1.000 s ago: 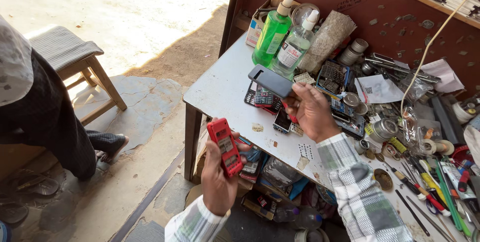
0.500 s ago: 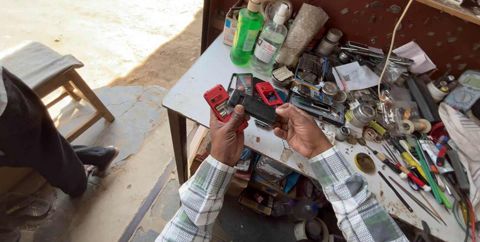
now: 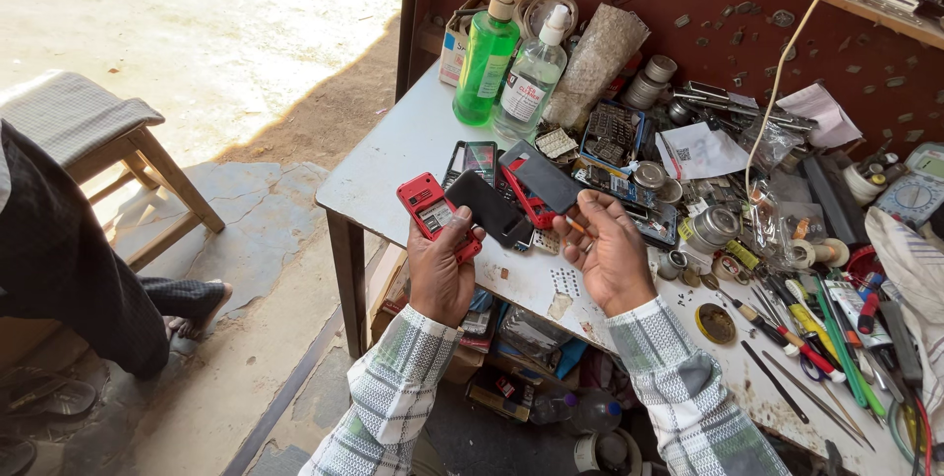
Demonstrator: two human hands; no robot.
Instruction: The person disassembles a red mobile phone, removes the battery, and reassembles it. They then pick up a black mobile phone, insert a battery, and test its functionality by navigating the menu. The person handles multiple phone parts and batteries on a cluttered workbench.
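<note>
Left hand (image 3: 440, 274) has its grip closed around a small red plastic phone body (image 3: 433, 212), opened at the back so the inner parts show; a flat black rectangular back cover or battery piece (image 3: 489, 207) lies against it, just above the thumb, whether gripped by the same hand I cannot tell. Right hand (image 3: 605, 255) has its grip closed on a second red phone shell with a dark grey rectangular cover (image 3: 539, 179) tilted up over it; fingertips pinch its lower edge. Both items are held just above the near edge of the pale, stained counter (image 3: 393, 156), hands close together but not touching. Directly behind them on the counter lies a dark phone with a lit-looking screen (image 3: 479, 158). Further back stand a green liquid pump bottle (image 3: 485, 58) and a clear pump bottle (image 3: 530, 83), side by side. To the right: small metal tins (image 3: 713, 227), screwdrivers and pens (image 3: 806, 338), white paper slips (image 3: 700, 151). A wooden stool with grey cushion (image 3: 93, 137) stands well apart on the left, beside another person's dark-clothed leg (image 3: 69, 269).
</note>
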